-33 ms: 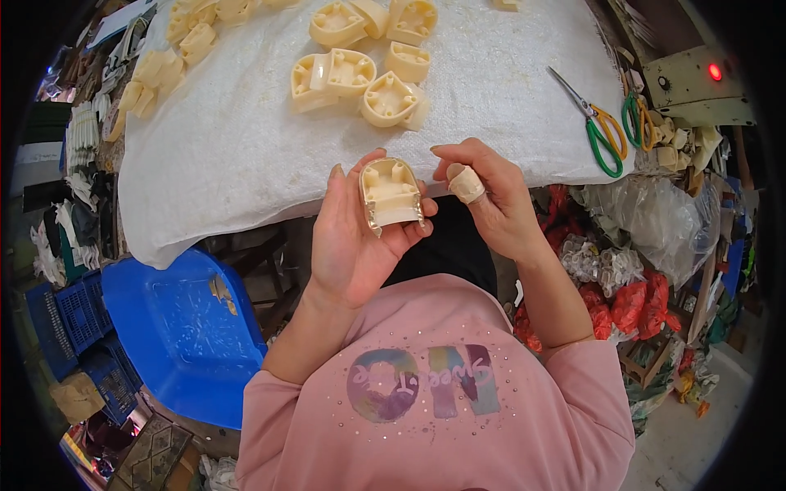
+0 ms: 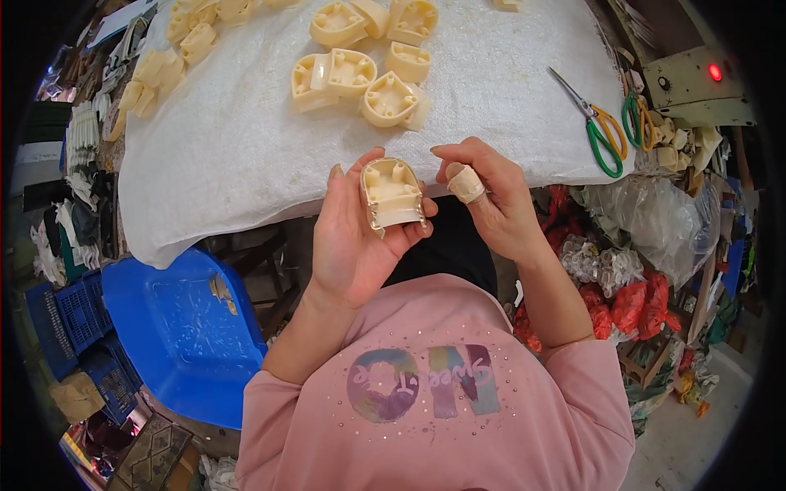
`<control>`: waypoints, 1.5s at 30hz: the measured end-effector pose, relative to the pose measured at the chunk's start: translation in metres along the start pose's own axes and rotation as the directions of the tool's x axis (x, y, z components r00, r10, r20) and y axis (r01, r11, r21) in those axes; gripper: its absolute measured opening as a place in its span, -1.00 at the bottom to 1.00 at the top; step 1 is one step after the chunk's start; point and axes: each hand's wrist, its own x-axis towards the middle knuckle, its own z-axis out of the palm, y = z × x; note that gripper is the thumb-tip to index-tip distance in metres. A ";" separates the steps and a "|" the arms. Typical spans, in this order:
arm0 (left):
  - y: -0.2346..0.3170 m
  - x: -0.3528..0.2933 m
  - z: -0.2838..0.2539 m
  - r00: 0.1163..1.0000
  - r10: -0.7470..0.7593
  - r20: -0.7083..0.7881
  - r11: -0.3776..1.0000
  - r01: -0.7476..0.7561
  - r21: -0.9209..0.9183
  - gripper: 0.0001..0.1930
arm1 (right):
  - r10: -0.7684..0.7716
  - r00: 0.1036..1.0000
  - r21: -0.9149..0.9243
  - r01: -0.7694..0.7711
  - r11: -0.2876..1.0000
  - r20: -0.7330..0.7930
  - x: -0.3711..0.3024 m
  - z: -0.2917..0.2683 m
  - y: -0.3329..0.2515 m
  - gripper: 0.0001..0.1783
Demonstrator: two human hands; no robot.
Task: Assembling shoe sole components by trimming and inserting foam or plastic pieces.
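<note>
My left hand (image 2: 342, 237) is closed around a cream plastic shoe heel (image 2: 393, 186), its hollow side with small posts turned up. A shiny gold-coloured trim runs along the heel's edge and ends in ragged bits at the near corners. Just to the right, my right hand (image 2: 499, 200) is apart from the heel, with its index finger stretched out and its thumb away from it. Beige tape (image 2: 466, 183) wraps the right thumb. Nothing shows between those fingers; the lower ones are partly hidden. Beyond my hands, several similar cream heels (image 2: 391, 100) lie on the white woven sheet (image 2: 246, 155).
Green-handled scissors (image 2: 604, 147) and yellow-handled ones lie at the table's right. A machine box (image 2: 696, 86) with a red light stands behind them. At the left sits a blue plastic tub (image 2: 176, 335). Red bags (image 2: 630, 309) and clear plastic (image 2: 663, 221) crowd the right side.
</note>
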 end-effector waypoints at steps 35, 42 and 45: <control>0.000 0.003 0.008 0.674 0.377 0.635 -0.387 -0.508 0.770 -0.37 | 0.052 0.996 0.040 -0.055 0.998 0.066 0.006 -0.005 -0.004 -0.82; -0.015 0.006 0.008 0.561 0.442 0.700 -0.495 -0.499 0.711 -0.37 | 0.261 0.946 0.407 -0.320 0.856 0.195 -0.010 0.001 -0.003 -0.68; -0.018 0.009 0.006 0.521 0.463 0.717 -0.574 -0.439 0.691 -0.37 | 0.191 0.982 0.236 -0.184 0.954 -0.006 -0.011 0.014 -0.003 -0.65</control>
